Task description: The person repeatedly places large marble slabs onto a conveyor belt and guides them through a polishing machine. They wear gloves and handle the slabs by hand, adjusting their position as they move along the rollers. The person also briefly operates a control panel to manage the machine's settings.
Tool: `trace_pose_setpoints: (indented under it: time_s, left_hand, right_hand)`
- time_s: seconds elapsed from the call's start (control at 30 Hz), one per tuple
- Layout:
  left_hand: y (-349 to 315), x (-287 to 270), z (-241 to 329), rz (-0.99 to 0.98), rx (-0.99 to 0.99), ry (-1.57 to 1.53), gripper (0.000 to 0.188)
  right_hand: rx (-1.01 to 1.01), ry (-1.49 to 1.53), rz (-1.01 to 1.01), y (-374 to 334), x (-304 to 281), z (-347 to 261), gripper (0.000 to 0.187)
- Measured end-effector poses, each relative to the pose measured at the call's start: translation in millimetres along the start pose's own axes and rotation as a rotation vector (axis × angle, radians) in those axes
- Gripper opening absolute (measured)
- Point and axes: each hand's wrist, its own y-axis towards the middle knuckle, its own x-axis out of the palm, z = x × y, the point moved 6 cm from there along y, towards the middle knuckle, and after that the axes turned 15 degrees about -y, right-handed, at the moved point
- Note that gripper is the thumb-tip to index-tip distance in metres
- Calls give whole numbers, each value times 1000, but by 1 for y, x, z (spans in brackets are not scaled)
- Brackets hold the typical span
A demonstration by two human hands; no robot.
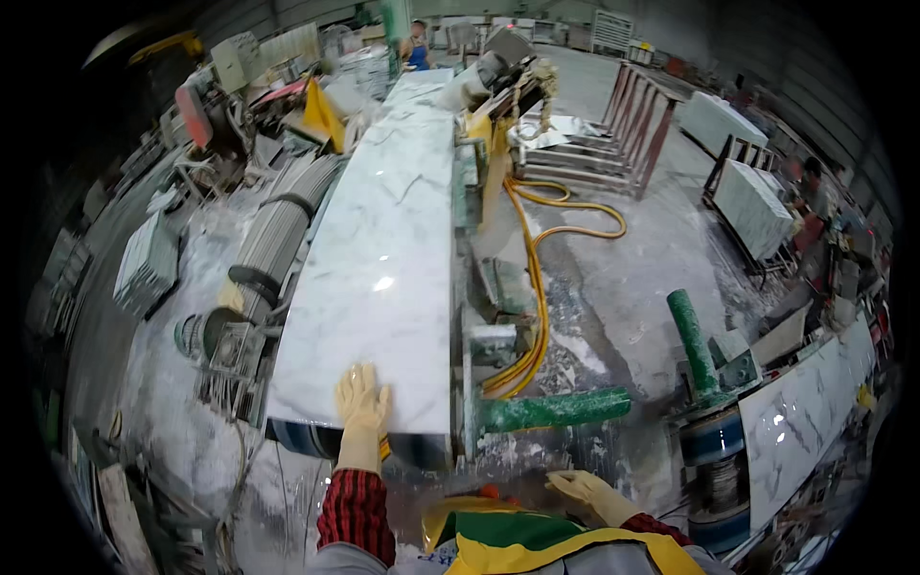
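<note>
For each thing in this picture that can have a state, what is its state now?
Marble slab: lying flat on the machine bed, glossy.
Left hand: gloved, open, palm flat on the slab's near end.
Right hand: gloved, holding nothing, close to the body.
Green roller: lying level beside the slab's near corner.
Yellow hoses: loose, curving over the wet floor.
Second marble slab: lying at the right.

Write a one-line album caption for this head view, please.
Gloved left hand flat on the near end of a long white marble slab, right hand free beside a green roller, yellow hoses alongside.
</note>
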Motion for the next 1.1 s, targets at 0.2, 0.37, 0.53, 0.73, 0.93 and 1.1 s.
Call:
trace_pose_setpoints:
  time_s: [0.2, 0.37, 0.53, 0.73, 0.93, 1.1]
  left_hand:
    - [3, -11, 14, -63, 13, 4, 78]
    - [-10, -7, -7, -32, 18, 76, 80]
    - [2, -13, 9, -109, 51, 37, 81]
    - [64, -10, -9, -247, 228, 88, 73]
    - [92, -21, -65, 171, 899, 294, 49]
    - [140, -15, -43, -324, 338, 106, 73]
  right_hand:
    - [-497, -472, 65, 54, 59, 33, 64]
    - [-45, 3, -68, 19, 99, 43, 54]
    - [-660, -417, 96, -29, 102, 13, 55]
    - [19, -237, 159, 42, 81, -51, 58]
    - [63, 29, 134, 40, 95, -164, 67]
    - [148, 28, 299, 20, 148, -199, 75]
